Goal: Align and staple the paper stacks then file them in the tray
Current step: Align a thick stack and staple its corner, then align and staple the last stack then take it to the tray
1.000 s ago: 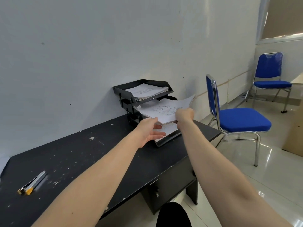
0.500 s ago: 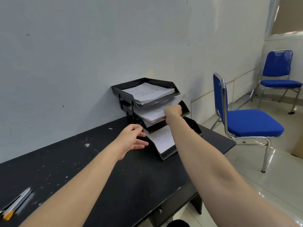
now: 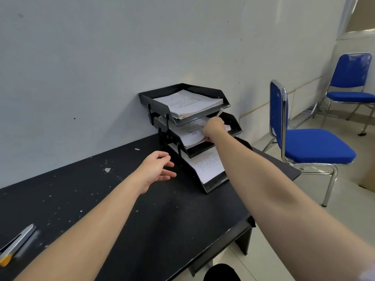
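Note:
A black three-tier tray (image 3: 183, 86) stands on the desk against the wall. Its top tier holds a thick stack of printed sheets (image 3: 188, 102). My right hand (image 3: 213, 127) reaches into the middle tier and grips the near edge of a paper stack (image 3: 189, 133) lying there, fingers curled under the sheets. A printed sheet (image 3: 209, 165) lies in the bottom tier. My left hand (image 3: 157, 169) hovers over the desk just left of the tray, fingers relaxed and holding nothing.
The black desk (image 3: 142, 220) is flecked with white specks. A silver stapler with a yellow tip (image 3: 16, 244) lies at its far left edge. A blue chair (image 3: 316, 147) stands right of the desk and another blue chair (image 3: 351, 78) stands farther back.
My right hand has pushed the paper stack from in front of the tray into the middle tier. My left hand let go of the sheets and drew back to the left.

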Motion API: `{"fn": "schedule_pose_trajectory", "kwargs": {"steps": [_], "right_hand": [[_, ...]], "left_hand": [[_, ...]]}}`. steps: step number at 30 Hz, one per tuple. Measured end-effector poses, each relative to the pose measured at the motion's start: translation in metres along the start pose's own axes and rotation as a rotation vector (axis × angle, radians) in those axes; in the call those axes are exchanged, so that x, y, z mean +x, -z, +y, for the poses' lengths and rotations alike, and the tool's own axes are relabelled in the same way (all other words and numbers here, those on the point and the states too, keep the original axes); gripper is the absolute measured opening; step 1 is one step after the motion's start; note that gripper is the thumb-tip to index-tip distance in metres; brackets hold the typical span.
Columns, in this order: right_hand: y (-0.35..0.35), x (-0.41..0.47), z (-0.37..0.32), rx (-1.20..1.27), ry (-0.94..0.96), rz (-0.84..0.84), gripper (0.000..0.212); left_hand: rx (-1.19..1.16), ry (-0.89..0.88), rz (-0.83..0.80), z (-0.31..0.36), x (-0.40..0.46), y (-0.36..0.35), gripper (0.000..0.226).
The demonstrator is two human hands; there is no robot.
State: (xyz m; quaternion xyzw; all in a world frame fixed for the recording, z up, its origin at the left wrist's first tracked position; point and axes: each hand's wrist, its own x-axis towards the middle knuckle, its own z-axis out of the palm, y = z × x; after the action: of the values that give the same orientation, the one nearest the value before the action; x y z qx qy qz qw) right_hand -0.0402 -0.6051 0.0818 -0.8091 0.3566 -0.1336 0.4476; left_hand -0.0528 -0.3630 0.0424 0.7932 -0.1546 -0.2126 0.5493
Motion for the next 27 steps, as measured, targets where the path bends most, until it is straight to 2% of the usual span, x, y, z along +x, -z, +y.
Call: {"fn": "schedule_pose_trajectory", "kwargs": {"steps": [3,5,9,12,14,17,20,27], "right_hand": [[0.005,-0.011,0.006,-0.185,-0.038,0.106,0.086],[0.012,-0.027,0.005,-0.282,-0.027,0.123,0.096],[0.023,-0.068,-0.009,-0.482,0.118,0.176,0.051],[0.009,-0.112,-0.035,-0.532,0.244,0.067,0.052],[-0.017,-0.139,-0.056,-0.502,0.367,-0.033,0.045],[-0.078,-0.181,-0.093,-0.46,0.541,-0.16,0.048],[-0.148,-0.232,-0.127,-0.445,0.693,-0.272,0.041],[-0.311,-0.307,-0.183,-0.353,0.808,-0.539,0.039]], "left_hand": [[0.026,-0.003,0.011,-0.001,-0.004,0.007,0.029],[0.04,-0.01,0.03,-0.001,-0.011,0.015,0.03],[0.105,-0.042,0.071,-0.002,-0.031,0.033,0.029],[0.213,-0.087,0.152,-0.005,-0.053,0.056,0.029],[0.313,-0.117,0.211,-0.007,-0.071,0.078,0.03],[0.439,-0.122,0.32,-0.013,-0.103,0.126,0.034],[0.482,-0.099,0.441,-0.031,-0.132,0.188,0.034],[0.452,0.077,0.693,-0.104,-0.183,0.335,0.032]]}}
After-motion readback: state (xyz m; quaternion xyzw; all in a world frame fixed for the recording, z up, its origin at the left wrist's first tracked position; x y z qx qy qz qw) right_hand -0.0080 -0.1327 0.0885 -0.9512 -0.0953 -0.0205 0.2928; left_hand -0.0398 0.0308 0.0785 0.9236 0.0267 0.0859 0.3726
